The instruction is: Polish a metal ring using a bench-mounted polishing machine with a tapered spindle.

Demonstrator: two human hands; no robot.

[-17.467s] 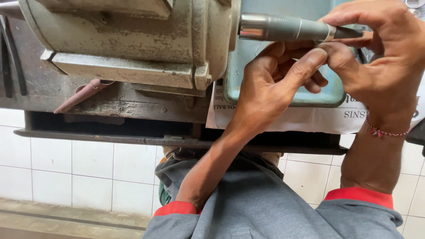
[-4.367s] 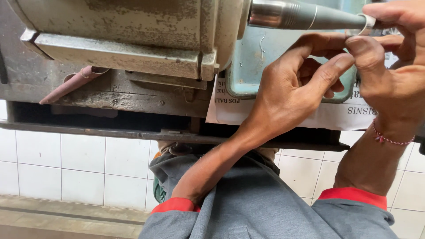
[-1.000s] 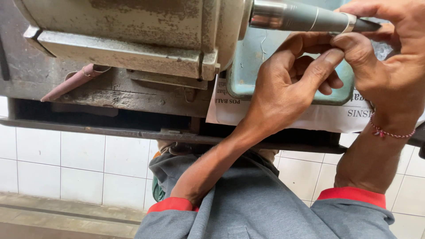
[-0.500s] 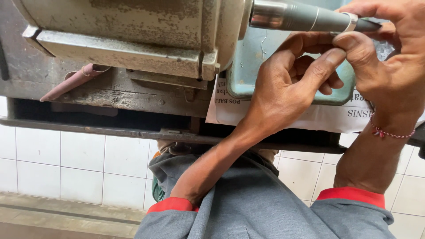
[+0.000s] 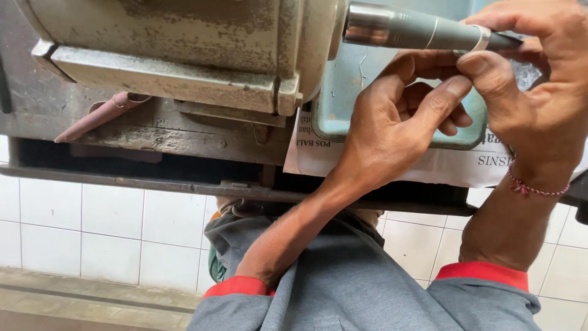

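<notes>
A tapered grey metal spindle (image 5: pixel 416 32) sticks out to the right from a worn grey-green motor housing (image 5: pixel 184 49). A thin silver ring (image 5: pixel 481 38) sits around the spindle near its narrow tip. My right hand (image 5: pixel 539 92) pinches that ring between thumb and fingers. Just below the spindle my left hand (image 5: pixel 398 122) is curled, its index finger and thumb pressing up beside the ring and my right thumb. Whether the left hand touches the ring itself is unclear.
A teal tray (image 5: pixel 343 104) lies on newspaper (image 5: pixel 441 165) behind my hands, on a dark metal bench (image 5: pixel 122 159). A rusty tapered rod (image 5: pixel 98 116) leans under the motor. White tiled floor (image 5: pixel 92 227) lies below, with my grey, red-cuffed sleeves.
Nearly nothing has shifted over the last second; both hands stay at the ring on the spindle tip.
</notes>
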